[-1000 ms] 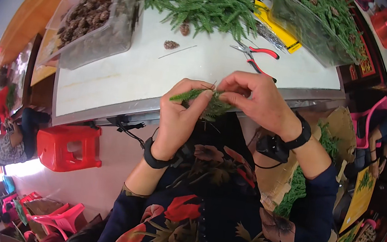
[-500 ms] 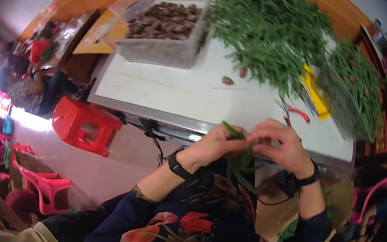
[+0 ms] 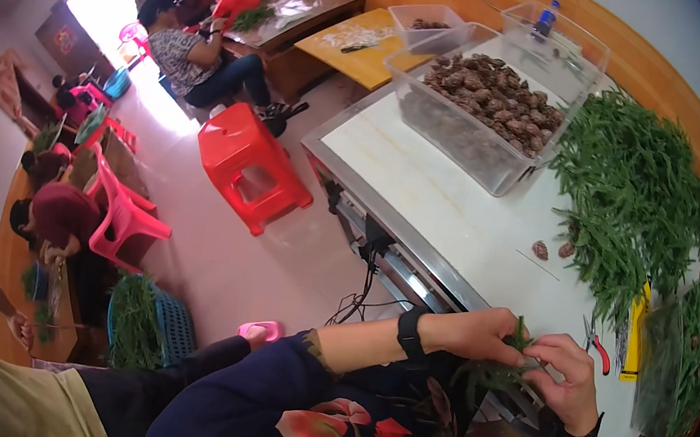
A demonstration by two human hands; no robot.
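Note:
Above my lap, at the table's near edge, my left hand (image 3: 481, 334) is closed around a green needle-leaved sprig (image 3: 520, 334), its tip poking up past my fingers. My right hand (image 3: 568, 385) pinches at the same sprig from the right, its fingertips close to my left thumb. Feathery leaves hang beneath the hands. On the white table (image 3: 409, 182) beyond them lie red-handled pliers (image 3: 601, 354), two loose pine cones (image 3: 540, 250) and a thin straight wire (image 3: 538, 265). A large heap of green sprigs (image 3: 641, 188) covers the table's far right.
A clear tub (image 3: 459, 144) full of pine cones stands at the back. To the right are a yellow packet (image 3: 636, 335) and a clear box (image 3: 657, 373) of sprigs. A red stool (image 3: 242, 159) stands left of the table. Several people sit working at the left.
My view has swung to the left, so the table and both hands appear further right. Both hands keep hold of the sprig, with their fingers close together.

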